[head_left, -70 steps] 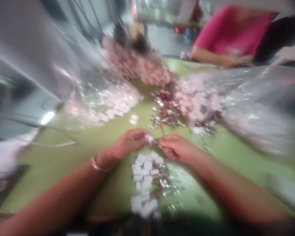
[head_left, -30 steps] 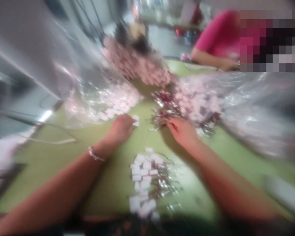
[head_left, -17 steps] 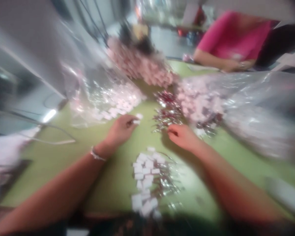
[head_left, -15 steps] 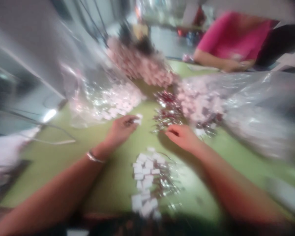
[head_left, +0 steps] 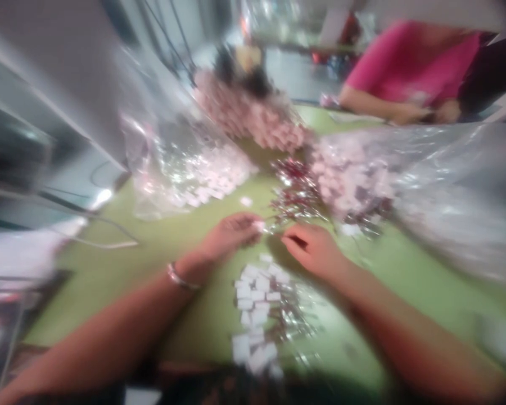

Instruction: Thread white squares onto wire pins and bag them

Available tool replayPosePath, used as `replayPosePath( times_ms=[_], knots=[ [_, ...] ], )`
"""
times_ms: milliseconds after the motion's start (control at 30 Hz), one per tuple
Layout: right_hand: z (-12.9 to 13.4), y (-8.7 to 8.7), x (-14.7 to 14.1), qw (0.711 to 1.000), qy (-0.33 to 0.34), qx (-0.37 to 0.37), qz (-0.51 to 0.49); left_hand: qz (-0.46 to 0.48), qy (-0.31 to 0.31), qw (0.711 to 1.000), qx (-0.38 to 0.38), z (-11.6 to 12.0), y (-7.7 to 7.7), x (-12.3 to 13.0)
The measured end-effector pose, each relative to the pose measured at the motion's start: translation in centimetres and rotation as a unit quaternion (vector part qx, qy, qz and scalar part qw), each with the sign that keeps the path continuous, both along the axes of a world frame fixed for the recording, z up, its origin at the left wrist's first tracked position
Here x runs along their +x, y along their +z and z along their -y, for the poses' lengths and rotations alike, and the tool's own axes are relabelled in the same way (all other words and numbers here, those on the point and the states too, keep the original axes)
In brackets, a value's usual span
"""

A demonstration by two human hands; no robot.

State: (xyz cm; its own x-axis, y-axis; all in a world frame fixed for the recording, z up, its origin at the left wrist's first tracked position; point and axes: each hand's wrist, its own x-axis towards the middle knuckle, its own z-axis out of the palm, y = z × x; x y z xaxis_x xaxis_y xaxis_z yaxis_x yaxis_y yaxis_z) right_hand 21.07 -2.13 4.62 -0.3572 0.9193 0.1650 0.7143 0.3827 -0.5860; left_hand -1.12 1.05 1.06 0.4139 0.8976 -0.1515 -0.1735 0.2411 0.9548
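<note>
My left hand [head_left: 236,230] is closed in a pinch on a small white block-like piece [head_left: 260,226] at its fingertips. Just to its right, my right hand [head_left: 310,243] has thumb and finger pressed together. A thin silvery bit shows between the two hands, but blur hides what the right fingers hold. Beyond the hands lies a pile of shiny silver and dark red strands [head_left: 297,203]. Nearer to me, rows of white pieces [head_left: 257,295] lie with shiny strands [head_left: 297,318] reaching out to their right. One loose white piece [head_left: 245,201] rests beyond my left hand.
A clear plastic bag [head_left: 152,180] with white pieces [head_left: 219,174] stands left on the green table [head_left: 152,309]. Pink pieces [head_left: 274,124] are heaped behind. A larger plastic bag [head_left: 455,191] with pale pink pieces [head_left: 349,169] lies right. Across sits a person in pink [head_left: 417,67].
My left hand has moved right and toward me with the white piece, now close to my right hand. A loose white piece shows where it was. The view has shifted slightly.
</note>
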Motion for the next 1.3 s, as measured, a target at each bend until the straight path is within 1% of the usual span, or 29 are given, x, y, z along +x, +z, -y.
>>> replayPosePath(
  times_ms=[100, 167, 233, 267, 333, 400, 467, 500, 600, 700, 800, 867, 900, 933, 1000, 1033, 1067, 1100, 1133, 1167, 1233, 1267, 1300],
  knots=[
    [0.0, 0.4, -0.2, 0.996, -0.007, -0.085, -0.029, -0.065, 0.008, 0.997, 0.046, -0.2, -0.4, -0.2],
    [0.0, 0.7, -0.2, 0.989, -0.004, -0.144, -0.034, -0.116, 0.013, 0.99, 0.083, -0.2, -0.5, -0.4],
    [-0.2, 0.9, -0.2, 0.983, 0.009, -0.183, -0.03, -0.156, 0.009, 0.98, 0.122, -0.1, -0.5, -0.4],
    [-0.3, 0.9, -0.2, 0.981, 0.02, -0.19, -0.023, -0.169, 0.004, 0.976, 0.139, 0.0, -0.4, -0.3],
    [-0.5, 0.7, -0.2, 0.984, 0.05, -0.169, 0.024, -0.184, -0.007, 0.97, 0.156, 0.2, -0.3, -0.1],
    [-0.6, 0.2, -0.3, 0.984, 0.069, -0.112, 0.121, -0.197, -0.011, 0.968, 0.153, 0.5, -0.3, 0.4],
    [-0.7, -0.4, -0.5, 0.974, 0.066, -0.047, 0.211, -0.214, -0.002, 0.966, 0.143, 0.6, -0.5, 0.9],
    [-0.7, -0.7, -0.5, 0.969, 0.061, -0.025, 0.237, -0.223, 0.006, 0.965, 0.139, 0.6, -0.7, 1.1],
    [-0.5, -1.6, -0.8, 0.968, 0.044, 0.004, 0.245, -0.235, 0.024, 0.964, 0.118, 0.6, -1.3, 1.5],
    [-0.4, -2.3, -1.1, 0.972, 0.044, -0.003, 0.232, -0.243, 0.026, 0.964, 0.107, 0.7, -1.8, 1.7],
    [-0.3, -2.6, -1.2, 0.973, 0.05, -0.011, 0.224, -0.261, 0.015, 0.955, 0.141, 0.8, -1.6, 1.7],
    [-0.2, -2.5, -1.2, 0.979, 0.049, -0.017, 0.199, -0.288, -0.006, 0.935, 0.209, 0.5, -0.8, 1.4],
    [-0.2, -2.3, -1.2, 0.982, 0.052, -0.018, 0.182, -0.309, -0.012, 0.915, 0.259, 0.1, -0.3, 1.1],
    [-0.1, -2.0, -1.1, 0.984, 0.062, -0.019, 0.165, -0.336, -0.007, 0.888, 0.313, -0.5, 0.1, 0.7],
    [0.1, -1.3, -1.0, 0.985, 0.097, -0.026, 0.142, -0.402, 0.025, 0.819, 0.41, -1.9, 0.5, -0.3],
    [0.1, -0.9, -0.8, 0.982, 0.121, -0.036, 0.138, -0.436, 0.041, 0.786, 0.437, -2.6, 0.5, -0.8],
    [0.0, -0.5, -0.6, 0.979, 0.143, -0.046, 0.137, -0.465, 0.039, 0.762, 0.449, -3.4, 0.2, -1.3],
    [-0.2, -0.3, -0.4, 0.978, 0.15, -0.052, 0.137, -0.49, 0.028, 0.746, 0.45, -4.0, -0.2, -1.7],
    [-0.5, -0.1, -0.2, 0.98, 0.135, -0.047, 0.136, -0.51, 0.012, 0.737, 0.443, -4.5, -0.7, -2.1],
    [-0.9, -0.1, 0.1, 0.985, 0.099, -0.03, 0.135, -0.524, -0.001, 0.733, 0.433, -4.9, -1.2, -2.3],
    [-1.9, -0.5, 0.7, 0.99, -0.017, 0.027, 0.14, -0.539, -0.004, 0.729, 0.421, -5.2, -1.9, -2.3],
    [-2.4, -0.9, 0.9, 0.984, -0.071, 0.054, 0.151, -0.54, 0.0, 0.727, 0.424, -5.1, -2.0, -2.2],
    [-2.9, -1.4, 1.1, 0.977, -0.109, 0.073, 0.167, -0.536, 0.003, 0.727, 0.43, -5.0, -2.0, -2.1]
  ],
)
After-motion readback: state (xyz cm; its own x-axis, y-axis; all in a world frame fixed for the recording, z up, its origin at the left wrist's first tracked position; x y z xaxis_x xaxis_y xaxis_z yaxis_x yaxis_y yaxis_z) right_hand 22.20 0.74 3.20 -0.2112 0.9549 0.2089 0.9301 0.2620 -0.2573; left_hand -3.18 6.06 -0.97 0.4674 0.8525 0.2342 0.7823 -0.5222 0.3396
